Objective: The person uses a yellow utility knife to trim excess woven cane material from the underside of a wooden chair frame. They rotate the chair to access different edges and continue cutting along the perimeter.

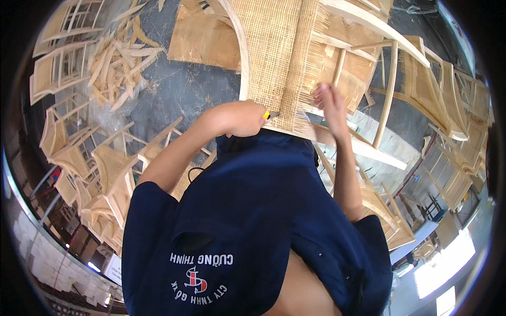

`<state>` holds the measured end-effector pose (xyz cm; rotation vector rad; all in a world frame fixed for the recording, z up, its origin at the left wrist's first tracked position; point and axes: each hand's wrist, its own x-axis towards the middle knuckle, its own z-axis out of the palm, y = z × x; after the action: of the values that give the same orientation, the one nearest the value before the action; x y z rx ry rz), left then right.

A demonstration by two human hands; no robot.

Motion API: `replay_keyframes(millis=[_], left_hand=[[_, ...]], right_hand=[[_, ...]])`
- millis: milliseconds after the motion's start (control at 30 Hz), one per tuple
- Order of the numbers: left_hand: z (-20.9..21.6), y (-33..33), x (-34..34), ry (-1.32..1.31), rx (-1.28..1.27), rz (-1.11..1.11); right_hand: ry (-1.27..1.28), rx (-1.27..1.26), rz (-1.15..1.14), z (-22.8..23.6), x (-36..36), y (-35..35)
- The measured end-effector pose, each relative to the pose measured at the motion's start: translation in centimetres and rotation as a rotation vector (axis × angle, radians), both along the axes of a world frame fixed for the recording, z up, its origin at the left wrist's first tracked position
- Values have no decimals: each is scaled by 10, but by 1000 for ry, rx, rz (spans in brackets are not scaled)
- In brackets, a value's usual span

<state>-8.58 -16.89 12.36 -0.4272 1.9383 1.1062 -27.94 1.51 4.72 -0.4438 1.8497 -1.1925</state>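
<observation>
A chair frame of pale wood [243, 47] lies in front of me, with woven cane webbing [266, 37] across it. The webbing's right part is folded into a roll [293, 68], with frayed strands sticking out. Close to my body, my left hand [246, 118] is closed at the near rail [321, 134], around a small yellow tool [266, 115] whose kind is mostly hidden by the fingers. Right of the roll, my right hand [332, 104] is raised by the loose strands. Its fingers are loosely bent and apart, slightly blurred, with nothing visible in them.
Thin wood sheets [203, 39] lie under the frame. A heap of wood offcuts [118, 68] covers the floor at the far left. Several chair frames [113, 168] crowd the left side, and more chair parts [435, 95] stand at the right.
</observation>
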Motion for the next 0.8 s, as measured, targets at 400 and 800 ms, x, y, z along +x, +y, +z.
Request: replay_keyframes(millis=[400, 800], left_hand=[[11, -53, 31, 159, 14, 591], [-4, -33, 42, 366, 86, 556]], right_hand=[[142, 85, 95, 52, 59, -19], [-47, -5, -159, 44, 78, 5]])
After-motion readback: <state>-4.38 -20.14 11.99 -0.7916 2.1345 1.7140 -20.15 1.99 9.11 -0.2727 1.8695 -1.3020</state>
